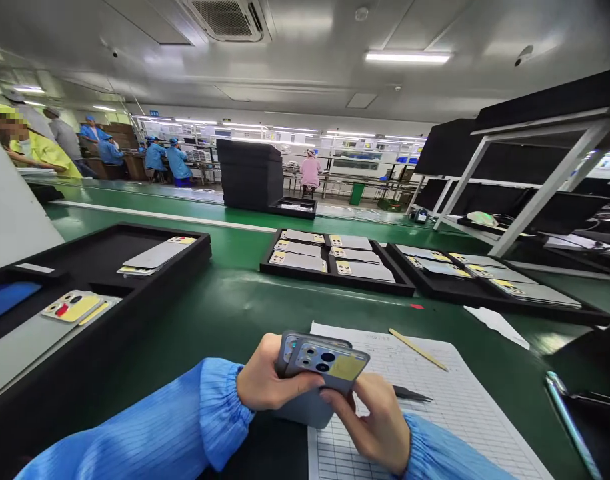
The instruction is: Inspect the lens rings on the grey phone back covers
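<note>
My left hand (267, 380) grips a stack of grey phone back covers (321, 363) with camera cut-outs and a yellow protective film on the top one. My right hand (377, 420) pinches the near edge of the same stack from the right side. Both hands are held over a printed record sheet (449, 400) on the green table. Blue sleeves cover both my forearms. A black pen (411, 395) lies on the sheet just past my right hand.
Black trays of back covers stand ahead at the centre (335, 260) and right (489, 277); a bigger black tray (85, 280) is at my left. A thin wooden stick (417, 349) lies on the sheet. Workers in blue, yellow and pink coats stand or sit in the background.
</note>
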Tool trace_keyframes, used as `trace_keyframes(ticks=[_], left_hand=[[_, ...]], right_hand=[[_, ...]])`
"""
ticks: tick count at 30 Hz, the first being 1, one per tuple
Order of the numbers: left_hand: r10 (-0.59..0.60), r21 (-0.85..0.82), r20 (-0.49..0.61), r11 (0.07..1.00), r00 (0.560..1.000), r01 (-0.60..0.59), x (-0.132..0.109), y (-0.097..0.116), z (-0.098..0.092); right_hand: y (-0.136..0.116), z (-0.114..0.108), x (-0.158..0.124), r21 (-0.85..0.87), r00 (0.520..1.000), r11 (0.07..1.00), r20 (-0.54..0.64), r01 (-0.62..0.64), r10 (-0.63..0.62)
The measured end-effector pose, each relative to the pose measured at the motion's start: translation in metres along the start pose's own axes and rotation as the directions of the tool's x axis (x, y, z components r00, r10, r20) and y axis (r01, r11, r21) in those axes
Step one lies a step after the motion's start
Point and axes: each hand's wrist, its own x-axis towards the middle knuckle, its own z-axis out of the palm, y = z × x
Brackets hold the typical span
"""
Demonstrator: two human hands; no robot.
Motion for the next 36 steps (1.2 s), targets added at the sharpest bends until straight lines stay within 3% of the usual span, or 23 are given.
trace_keyframes(ticks=[5, 10, 13, 36], left_hand=[[-0.006, 0.135, -0.039, 0.991, 0.999, 0.011, 0.000, 0.005, -0.002], [0.139, 0.248, 0.040, 0.958, 0.989, -0.145, -0.001, 0.002, -0.003], [0.181, 0.249, 0.029, 0.951, 0.983, -0.182, -0.001, -0.003, -0.002], [0.141, 0.260, 0.035, 0.955, 0.989, -0.145, 0.000, -0.007, -0.002]], right_hand=[[0.002, 0.003, 0.000, 0.018, 0.999, 1.000, 0.036, -0.023, 0.023], [0.008, 0.002, 0.006, 0.116, 0.993, 0.991, 0.102, -0.063, 0.051], [0.010, 0.003, 0.007, 0.185, 0.993, 0.979, 0.099, -0.087, 0.069], [0.014, 0.006, 0.005, 0.216, 0.989, 0.970, 0.124, -0.111, 0.085]])
